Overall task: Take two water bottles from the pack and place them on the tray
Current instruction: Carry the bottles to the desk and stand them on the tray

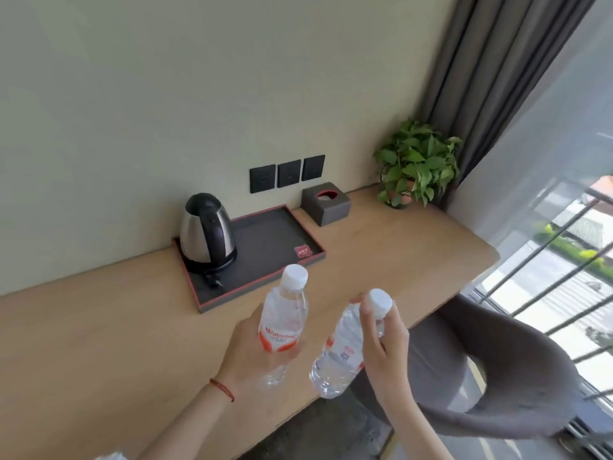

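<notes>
While left hand fingers grasp bottle | right hand fingers grasp second bottle | tray right half bare

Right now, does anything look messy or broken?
Nothing is spilled or broken. The kettle stands upright on the tray, with its plug lying loose beside it. Both hands hold capped bottles: the left bottle upright, the right bottle tilted.

Wooden desk — tray, tissue box, potted plant
</notes>
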Motion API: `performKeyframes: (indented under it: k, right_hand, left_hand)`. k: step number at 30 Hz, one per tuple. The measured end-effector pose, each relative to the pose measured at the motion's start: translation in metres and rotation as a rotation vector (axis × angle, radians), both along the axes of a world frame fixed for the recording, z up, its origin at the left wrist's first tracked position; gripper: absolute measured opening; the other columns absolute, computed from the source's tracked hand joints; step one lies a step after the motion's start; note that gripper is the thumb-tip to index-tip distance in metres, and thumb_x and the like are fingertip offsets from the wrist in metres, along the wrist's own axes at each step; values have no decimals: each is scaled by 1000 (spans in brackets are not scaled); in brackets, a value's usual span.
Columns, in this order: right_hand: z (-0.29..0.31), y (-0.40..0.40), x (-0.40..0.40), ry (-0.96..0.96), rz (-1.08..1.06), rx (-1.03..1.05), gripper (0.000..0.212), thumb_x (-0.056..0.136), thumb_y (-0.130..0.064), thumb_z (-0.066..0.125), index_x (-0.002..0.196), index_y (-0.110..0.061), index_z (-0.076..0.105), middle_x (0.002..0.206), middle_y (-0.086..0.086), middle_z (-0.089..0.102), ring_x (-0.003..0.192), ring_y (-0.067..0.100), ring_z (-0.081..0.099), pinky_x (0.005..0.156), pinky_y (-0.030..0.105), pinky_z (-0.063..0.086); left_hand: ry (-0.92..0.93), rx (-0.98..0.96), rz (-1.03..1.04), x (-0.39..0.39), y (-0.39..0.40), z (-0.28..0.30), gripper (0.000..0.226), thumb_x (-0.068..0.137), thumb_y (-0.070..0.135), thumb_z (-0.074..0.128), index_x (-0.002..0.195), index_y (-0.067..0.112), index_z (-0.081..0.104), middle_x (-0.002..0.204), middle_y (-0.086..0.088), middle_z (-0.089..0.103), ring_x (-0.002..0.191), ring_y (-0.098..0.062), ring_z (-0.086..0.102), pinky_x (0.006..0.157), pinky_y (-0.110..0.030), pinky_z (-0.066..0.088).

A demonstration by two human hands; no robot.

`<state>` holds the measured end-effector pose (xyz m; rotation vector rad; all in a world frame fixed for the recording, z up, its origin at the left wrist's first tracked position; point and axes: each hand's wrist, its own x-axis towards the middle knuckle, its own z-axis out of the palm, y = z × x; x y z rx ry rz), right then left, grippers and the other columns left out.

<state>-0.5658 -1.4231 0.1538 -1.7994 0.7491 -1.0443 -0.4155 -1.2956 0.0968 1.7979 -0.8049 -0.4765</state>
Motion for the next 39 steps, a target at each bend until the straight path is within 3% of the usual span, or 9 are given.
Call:
performKeyframes:
  k: [5, 10, 12, 16, 22, 24, 27, 35, 39]
  right_hand:
    - [-8, -47, 44, 31, 78, 64, 18, 91, -40, 46, 81, -29, 56, 67, -16, 59, 65, 0, 55, 60, 8, 42]
    - [-31, -107, 78, 55, 211, 87, 39, 84, -51, 43, 81, -15, 57, 68, -18, 57, 61, 4, 48, 56, 12, 39]
    - [-41, -130, 91, 78, 269, 76, 43, 81, -55, 42, 80, -14, 56, 68, -20, 57, 58, 1, 47, 54, 9, 38]
    - [-56, -177, 113, 165, 453, 25, 10, 81, -50, 45, 79, -47, 54, 65, -21, 61, 51, -2, 45, 48, 6, 34]
    - [-82, -234, 136, 270, 671, -20, 13, 78, -52, 46, 84, -46, 56, 51, -10, 49, 46, 5, 39, 45, 11, 29]
    - [-90, -245, 143, 269, 711, -44, 13, 78, -52, 46, 86, -47, 55, 57, -10, 55, 51, 5, 43, 49, 11, 33]
    - [-98, -254, 154, 260, 730, -74, 13, 80, -51, 46, 88, -47, 55, 67, -13, 60, 55, 2, 47, 53, 7, 35]
    - [-102, -263, 170, 256, 809, 2, 28, 81, -43, 47, 101, -29, 60, 87, -20, 69, 79, -1, 62, 67, 8, 45]
    - [-95, -272, 173, 222, 869, -107, 28, 79, -38, 58, 100, -19, 62, 103, -4, 66, 100, 6, 60, 85, 13, 45]
  left_hand:
    - [116, 46, 43, 28, -40, -11, 46, 48, 43, 81, 88, 44, 57, 86, 30, 71, 77, 7, 68, 63, -3, 50]
    - [225, 80, 174, 40, -88, -32, 39, 49, 32, 79, 81, 40, 59, 80, 29, 72, 72, 8, 67, 59, -3, 48]
    - [307, 71, 265, 43, -109, -43, 39, 54, 21, 82, 84, 35, 61, 80, 16, 75, 75, 3, 68, 64, -9, 53]
    - [474, 47, 485, 47, -151, -60, 40, 56, 14, 80, 93, 13, 64, 86, -1, 71, 78, -17, 66, 76, -33, 55]
    - [490, 45, 691, 52, -196, -69, 34, 57, -1, 80, 79, 19, 63, 73, 9, 62, 69, -10, 56, 61, -18, 47]
    - [520, 51, 727, 53, -202, -74, 49, 54, -3, 83, 85, 28, 63, 81, 11, 65, 74, -7, 60, 63, -15, 49]
    - [531, 56, 748, 55, -210, -81, 62, 52, -3, 87, 104, 17, 60, 96, 5, 66, 84, -8, 60, 69, -16, 47]
    - [491, 42, 699, 65, -214, -82, 63, 52, -4, 87, 97, 28, 57, 96, 7, 65, 88, -13, 60, 71, -12, 49]
    - [485, 9, 626, 64, -210, -68, 96, 50, 6, 92, 125, 33, 38, 114, 21, 54, 103, 11, 55, 75, 2, 44]
